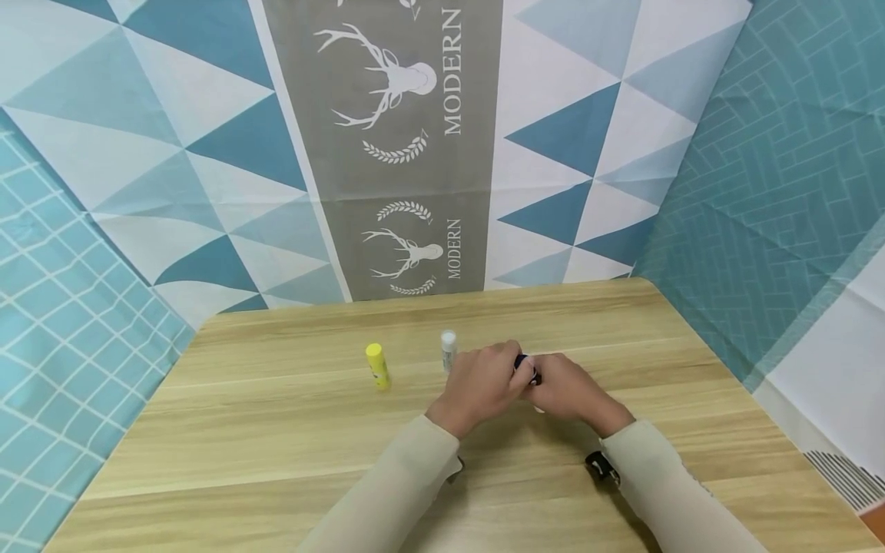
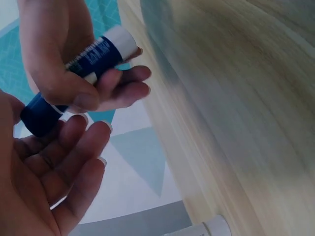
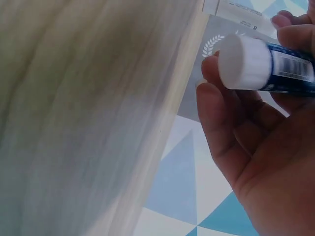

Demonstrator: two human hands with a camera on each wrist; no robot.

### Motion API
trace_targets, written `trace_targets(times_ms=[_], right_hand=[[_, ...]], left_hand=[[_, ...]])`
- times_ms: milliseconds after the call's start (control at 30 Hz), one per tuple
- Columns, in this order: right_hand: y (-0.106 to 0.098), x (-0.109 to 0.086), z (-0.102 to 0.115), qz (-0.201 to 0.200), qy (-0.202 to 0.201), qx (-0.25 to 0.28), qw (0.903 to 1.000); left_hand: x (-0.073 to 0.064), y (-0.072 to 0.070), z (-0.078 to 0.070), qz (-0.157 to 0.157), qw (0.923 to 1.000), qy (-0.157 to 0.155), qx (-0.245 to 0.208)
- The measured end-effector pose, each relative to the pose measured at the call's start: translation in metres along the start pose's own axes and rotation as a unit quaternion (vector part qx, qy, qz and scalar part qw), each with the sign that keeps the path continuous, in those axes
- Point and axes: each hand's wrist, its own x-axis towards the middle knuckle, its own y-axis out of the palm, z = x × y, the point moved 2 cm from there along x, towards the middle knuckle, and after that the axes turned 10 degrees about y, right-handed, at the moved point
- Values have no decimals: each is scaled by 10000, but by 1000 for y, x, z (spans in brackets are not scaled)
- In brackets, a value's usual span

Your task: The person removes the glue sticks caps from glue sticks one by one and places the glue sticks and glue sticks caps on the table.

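Both hands hold a dark blue glue stick [image 2: 98, 58] with a white base [image 3: 243, 63], above the table. My left hand [image 1: 484, 380] pinches its dark blue cap end [image 2: 42, 115] between thumb and fingers. My right hand [image 1: 565, 390] grips the body, thumb across it, the white base pointing out past its fingers. In the head view the fingers cover most of the stick. Just beyond the left hand stands a white glue stick [image 1: 449, 346], its lower part partly hidden. Farther left, a yellow glue stick [image 1: 377, 366] stands upright.
The wooden table [image 1: 276, 430] ends at a back edge against a patterned cloth [image 1: 408, 177]. Blue tiled sheets hang at the left [image 1: 62, 322] and right [image 1: 774, 192]. A dark wrist device [image 1: 601, 466] sits under the right sleeve.
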Motion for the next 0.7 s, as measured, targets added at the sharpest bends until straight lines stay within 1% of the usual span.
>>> trace_targets(times_ms=[67, 167, 233, 367, 500, 600, 700], right_hand=[[1, -2, 1, 56, -32, 67, 10000], [2, -4, 1, 97, -98, 142, 9998], [2, -4, 3, 151, -168, 261, 9994], [2, -5, 6, 265, -349, 406, 9982], [2, -6, 8, 325, -399, 458, 9976], [0, -6, 8, 465, -400, 758, 9952], [-2, -7, 8, 591, -515, 1105, 9908]], left_hand=[[0, 1, 0, 116, 9999, -21, 111], [-1, 2, 0, 193, 9996, -34, 224], [-1, 2, 1, 141, 9994, 9, 306], [-1, 2, 0, -61, 9987, 153, 484], [-2, 2, -1, -163, 9972, 325, 656], [-1, 1, -3, -204, 9968, 460, 621], [0, 0, -5, -195, 9973, 553, 432]])
